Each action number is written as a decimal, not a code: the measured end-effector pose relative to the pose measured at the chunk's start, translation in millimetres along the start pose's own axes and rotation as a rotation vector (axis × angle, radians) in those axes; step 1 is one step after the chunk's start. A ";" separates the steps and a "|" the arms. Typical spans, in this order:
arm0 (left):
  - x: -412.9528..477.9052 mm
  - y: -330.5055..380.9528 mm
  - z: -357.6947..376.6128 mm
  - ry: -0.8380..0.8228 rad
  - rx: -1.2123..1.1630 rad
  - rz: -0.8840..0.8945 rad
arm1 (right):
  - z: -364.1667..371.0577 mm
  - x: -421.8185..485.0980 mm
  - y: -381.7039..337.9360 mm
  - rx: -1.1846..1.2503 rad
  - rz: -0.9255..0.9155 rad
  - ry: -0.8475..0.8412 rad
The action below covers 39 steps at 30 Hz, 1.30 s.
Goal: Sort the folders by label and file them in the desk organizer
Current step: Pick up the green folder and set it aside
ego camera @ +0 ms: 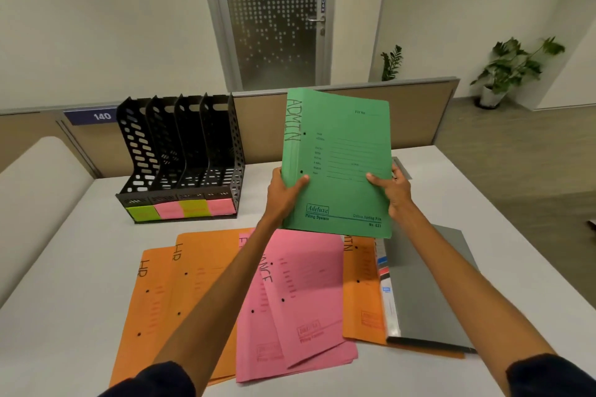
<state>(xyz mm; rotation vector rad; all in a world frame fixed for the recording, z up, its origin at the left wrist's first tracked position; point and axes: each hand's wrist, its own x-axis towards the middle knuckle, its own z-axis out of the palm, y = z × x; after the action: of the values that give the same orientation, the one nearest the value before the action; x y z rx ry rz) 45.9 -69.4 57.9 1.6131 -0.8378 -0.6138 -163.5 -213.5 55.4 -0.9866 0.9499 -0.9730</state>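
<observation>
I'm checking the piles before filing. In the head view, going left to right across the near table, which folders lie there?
orange HR folders → pink folders → orange folder → grey binder

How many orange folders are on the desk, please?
3 orange folders: two overlapping at left, one at right under the grey binder; more may hide beneath the pink folders.

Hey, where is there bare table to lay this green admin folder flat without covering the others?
Bare table lies left of the orange HR folders, in front of the black organizer. Another patch sits far right, beyond the gray binder. The near middle is crowded: orange and pink folders overlap there.
</observation>
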 end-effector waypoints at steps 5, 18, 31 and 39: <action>2.9 3.6 45.5 0.015 -0.089 0.048 | -40.0 15.5 -14.7 -0.104 0.005 -0.075; 36.9 -4.1 177.1 -0.071 -0.030 -0.020 | -147.3 70.8 -18.8 -0.527 -0.046 0.111; 109.8 -30.2 298.4 -0.386 0.340 0.001 | -247.0 193.7 -31.5 -0.733 0.034 0.267; 158.1 -60.0 357.3 -0.517 0.286 -0.248 | -281.9 271.4 -6.9 -0.860 0.056 0.272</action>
<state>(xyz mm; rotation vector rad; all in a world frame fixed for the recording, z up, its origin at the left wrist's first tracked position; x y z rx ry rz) -122.2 -405.2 -65.6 1.8645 -1.1484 -1.1622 -355.5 -533.6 -62.3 -1.5424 1.6832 -0.6461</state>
